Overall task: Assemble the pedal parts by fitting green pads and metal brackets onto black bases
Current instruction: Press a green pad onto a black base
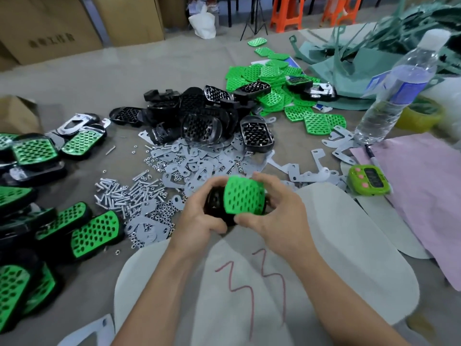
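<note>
black base (214,206): mostly hidden behind the green pad (244,196) and left hand (199,222).
assembled pedals (12,290): cut off by the left edge.
box lettering (51,40): too blurred to read.
water bottle (399,91): blurred.

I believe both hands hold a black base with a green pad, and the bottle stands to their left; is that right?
No: the head view shows the bottle to their right; left hand and right hand do hold the base and pad.
</note>
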### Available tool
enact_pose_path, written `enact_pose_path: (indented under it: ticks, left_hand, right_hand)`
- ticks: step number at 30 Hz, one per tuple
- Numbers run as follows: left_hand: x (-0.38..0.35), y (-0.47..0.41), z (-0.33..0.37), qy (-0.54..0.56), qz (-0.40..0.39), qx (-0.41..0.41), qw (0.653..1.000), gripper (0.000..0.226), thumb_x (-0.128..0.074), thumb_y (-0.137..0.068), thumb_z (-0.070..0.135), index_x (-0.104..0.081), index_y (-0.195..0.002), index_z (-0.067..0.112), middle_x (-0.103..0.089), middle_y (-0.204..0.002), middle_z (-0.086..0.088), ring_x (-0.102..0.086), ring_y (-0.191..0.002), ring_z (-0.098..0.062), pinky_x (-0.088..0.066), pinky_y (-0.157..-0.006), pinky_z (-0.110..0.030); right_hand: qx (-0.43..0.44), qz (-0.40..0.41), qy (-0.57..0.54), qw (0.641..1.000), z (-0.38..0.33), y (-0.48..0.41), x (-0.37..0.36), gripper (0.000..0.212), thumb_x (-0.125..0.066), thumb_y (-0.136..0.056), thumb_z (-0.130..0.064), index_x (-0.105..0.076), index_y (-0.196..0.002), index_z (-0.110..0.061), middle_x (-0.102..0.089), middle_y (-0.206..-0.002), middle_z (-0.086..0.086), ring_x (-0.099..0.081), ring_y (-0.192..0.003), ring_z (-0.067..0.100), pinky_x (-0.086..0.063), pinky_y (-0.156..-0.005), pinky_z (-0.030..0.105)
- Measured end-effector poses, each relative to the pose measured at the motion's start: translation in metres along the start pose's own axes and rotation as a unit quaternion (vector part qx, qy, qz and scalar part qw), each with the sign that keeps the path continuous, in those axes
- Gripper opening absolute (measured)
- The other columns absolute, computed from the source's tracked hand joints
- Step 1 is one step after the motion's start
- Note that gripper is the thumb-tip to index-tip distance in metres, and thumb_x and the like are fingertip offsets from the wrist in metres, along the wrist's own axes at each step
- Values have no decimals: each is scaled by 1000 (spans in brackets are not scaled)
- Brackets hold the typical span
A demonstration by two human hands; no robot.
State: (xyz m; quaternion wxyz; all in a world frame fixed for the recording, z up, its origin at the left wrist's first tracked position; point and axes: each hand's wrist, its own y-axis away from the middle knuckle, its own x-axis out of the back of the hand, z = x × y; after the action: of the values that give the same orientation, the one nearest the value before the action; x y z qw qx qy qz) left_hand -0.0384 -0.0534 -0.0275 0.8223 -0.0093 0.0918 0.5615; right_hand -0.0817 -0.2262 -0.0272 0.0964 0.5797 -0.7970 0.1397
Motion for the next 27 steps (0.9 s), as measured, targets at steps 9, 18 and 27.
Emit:
enact_pose_path:
  ticks: [9, 18, 27]
  left_hand:
    - [-4, -1, 3, 131, -10, 17, 991, 94, -36, -41, -14, -61, -129, 4, -69, -112, -15, -69, -104, -28, -61, -73, -37]
    - [-14, 0, -7, -96, 150, -101, 979, 63, -47, -85, -23, -66, -123, 24, -72, -124, 15, -64, -124, -6, -48, -107, -22]
    - [-9, 2, 2, -4, 190, -53, 980, 81, -50, -60, -7, -60, -135, 22, -67, -135, 9, -64, -120, -3, -58, -84, -24]
  right_hand:
    - [-31, 28, -34, 999, 0, 1, 1, 72, -90, -54, -20, -68, -120, -39, -72, -107, -22, -71, -94, 4, -59, -78, 24]
    - [-63, 28, 101, 992, 0, -12, 4, 70, -83, -62, -41, -56, -127, -45, -69, -109, -12, -66, -96, 6, -56, -89, 33]
    - [-6, 3, 88, 996, -8, -10, -11, 69, -92, -59, -29, -61, -118, -45, -67, -106, -21, -61, -92, -1, -50, -80, 16]
